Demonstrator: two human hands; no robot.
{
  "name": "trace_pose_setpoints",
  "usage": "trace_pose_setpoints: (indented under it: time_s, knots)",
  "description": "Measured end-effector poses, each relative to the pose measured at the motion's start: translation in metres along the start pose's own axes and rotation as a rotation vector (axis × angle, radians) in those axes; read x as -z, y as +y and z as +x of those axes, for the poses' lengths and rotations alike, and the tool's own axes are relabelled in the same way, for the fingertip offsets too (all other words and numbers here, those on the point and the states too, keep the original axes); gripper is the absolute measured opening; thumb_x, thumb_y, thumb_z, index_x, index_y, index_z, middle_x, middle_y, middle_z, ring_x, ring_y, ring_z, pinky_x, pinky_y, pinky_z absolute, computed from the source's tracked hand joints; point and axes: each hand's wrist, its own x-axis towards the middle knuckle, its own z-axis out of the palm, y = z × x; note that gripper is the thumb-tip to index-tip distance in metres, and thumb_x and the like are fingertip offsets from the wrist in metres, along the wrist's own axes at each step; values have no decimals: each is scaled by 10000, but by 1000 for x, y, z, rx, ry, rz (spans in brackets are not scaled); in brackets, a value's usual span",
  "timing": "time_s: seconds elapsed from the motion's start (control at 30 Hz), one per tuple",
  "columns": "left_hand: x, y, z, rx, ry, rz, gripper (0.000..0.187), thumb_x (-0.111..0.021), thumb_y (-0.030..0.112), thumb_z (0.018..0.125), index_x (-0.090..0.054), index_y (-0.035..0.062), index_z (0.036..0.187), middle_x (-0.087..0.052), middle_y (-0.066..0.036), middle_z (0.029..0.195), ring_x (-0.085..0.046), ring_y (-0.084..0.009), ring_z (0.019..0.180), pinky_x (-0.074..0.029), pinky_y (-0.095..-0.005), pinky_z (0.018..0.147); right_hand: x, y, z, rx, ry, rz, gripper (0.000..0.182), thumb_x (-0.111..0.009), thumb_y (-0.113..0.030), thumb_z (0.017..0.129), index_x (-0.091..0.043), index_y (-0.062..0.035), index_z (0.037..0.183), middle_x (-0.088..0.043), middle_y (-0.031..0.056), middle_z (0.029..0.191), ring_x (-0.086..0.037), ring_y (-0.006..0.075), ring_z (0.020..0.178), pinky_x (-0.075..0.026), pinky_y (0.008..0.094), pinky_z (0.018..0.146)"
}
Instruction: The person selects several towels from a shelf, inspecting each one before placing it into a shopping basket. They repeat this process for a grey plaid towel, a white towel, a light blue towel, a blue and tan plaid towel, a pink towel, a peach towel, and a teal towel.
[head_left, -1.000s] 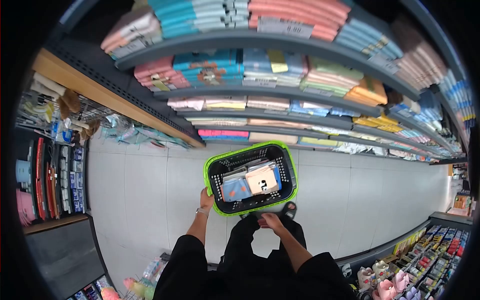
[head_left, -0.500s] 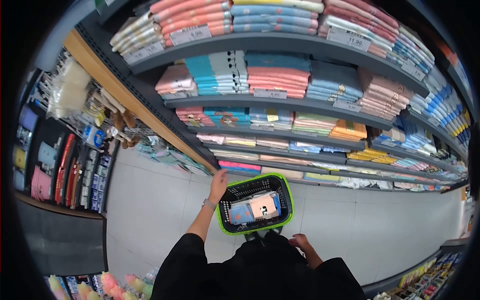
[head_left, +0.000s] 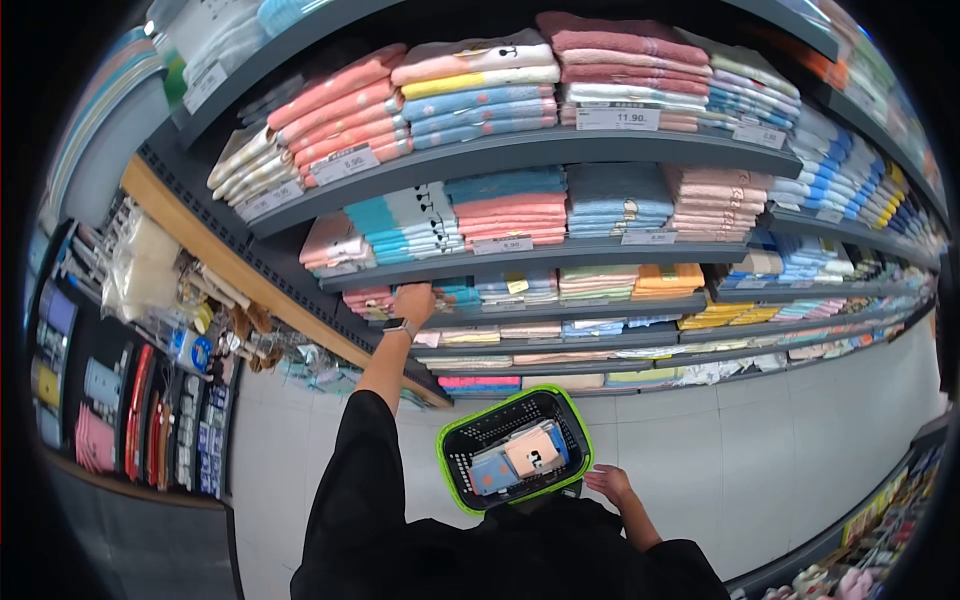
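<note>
My left hand (head_left: 413, 303), with a band on its wrist, reaches to a lower shelf. It overlaps the left end of the folded teal patterned towels (head_left: 458, 294), beside a pink stack (head_left: 370, 301). The back of the hand shows, and its fingertips are largely hidden. My right hand (head_left: 608, 483) hangs low with fingers stretched out, holding nothing, close to the right side of a black shopping basket with a green rim (head_left: 588, 430). Inside the basket lie a blue folded towel (head_left: 491, 474) and a peach one with a dark print (head_left: 530, 450).
Shelves (head_left: 520, 150) of folded towels with price tags curve across the front and right. A wooden post (head_left: 215, 240) borders them on the left, near hanging brushes and packaged goods (head_left: 145, 265). Pale floor tiles (head_left: 690, 440) run below. Another goods display (head_left: 880, 540) stands at lower right.
My left hand has moved from beside the basket's left rim up and forward to the shelf. The view has tilted up, showing more upper shelves. My right hand remains low, its fingers more extended.
</note>
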Motion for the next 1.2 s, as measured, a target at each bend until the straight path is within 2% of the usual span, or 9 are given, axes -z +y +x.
trace_pose_setpoints:
  time_s: [0.23, 0.37, 0.53, 0.6, 0.67, 0.83, 0.97, 1.03, 1.2]
  knots:
    - [23, -8, -10, 22, -206, 99, 263, -559, 106, 727, -586, 35, 978, -611, -153, 856, -611, -281, 755, -495, -401, 617, -90, -9, -11, 97, -109, 63, 379, -398, -211, 904, -421, 65, 1163, -555, 274, 1101, -577, 337, 1011, -463, 411, 908]
    - [73, 20, -76, -221, 381, -336, 403, -558, 37, 712, -509, 17, 1111, -594, -138, 1024, -577, -292, 867, -458, -373, 723, -178, -45, -16, 127, -381, 147, 425, -406, -243, 913, -406, 70, 1201, -501, 278, 1191, -508, 354, 1118, -413, 413, 972]
    - [132, 80, -176, -301, 259, -537, 423, -584, 63, 698, -533, 33, 1117, -598, -112, 1047, -584, -272, 900, -461, -369, 730, -283, -85, -24, -8, -646, 448, 470, -386, -335, 927, -428, 38, 1210, -457, 241, 1261, -485, 328, 1146, -416, 414, 964]
    - [145, 94, -198, -317, 204, -587, 429, -596, 82, 698, -537, 39, 1120, -591, -108, 1069, -578, -268, 917, -458, -370, 748, -289, -76, 9, 450, -753, 25, 495, -355, -388, 932, -445, 7, 1216, -496, 188, 1231, -515, 290, 1105, -433, 414, 936]
    - [163, 97, -210, -399, 21, -623, 439, -637, 124, 681, -554, 59, 1107, -556, -113, 1152, -550, -277, 1006, -437, -385, 811, -286, -71, -3, 426, -739, 17, 496, -354, -390, 932, -446, 6, 1216, -497, 187, 1229, -515, 289, 1103, -433, 414, 935]
    - [175, 77, -222, -311, -51, -861, 461, -658, 178, 724, -521, 51, 1145, -495, -128, 1216, -500, -303, 1069, -401, -391, 888, -290, -73, -25, 388, -661, 25, 501, -349, -399, 931, -450, 1, 1214, -502, 179, 1223, -520, 283, 1096, -437, 412, 927]
    - [163, 73, -222, 220, 205, -930, 516, -650, 162, 783, -439, 13, 1229, -486, -155, 1205, -492, -289, 1088, -396, -371, 907, -298, -72, -40, 336, -646, 21, 504, -345, -406, 931, -454, -2, 1212, -507, 173, 1217, -523, 278, 1090, -441, 411, 922]
    - [149, 74, -225, 469, -158, -1764, 478, -605, 163, 848, -412, -8, 1251, -492, -110, 1204, -479, -185, 1094, -389, -320, 917, -303, -78, -47, 324, -631, 23, 506, -342, -410, 931, -456, -4, 1212, -509, 170, 1215, -525, 275, 1086, -442, 410, 919]
    - [159, 72, -232, 446, -560, -1931, 340, -583, 157, 872, -511, -20, 1153, -581, -57, 1071, -543, -107, 948, -441, -255, 819, -269, -66, -85, 302, -529, 40, 511, -337, -419, 931, -461, -9, 1210, -514, 162, 1208, -529, 269, 1079, -446, 409, 911]
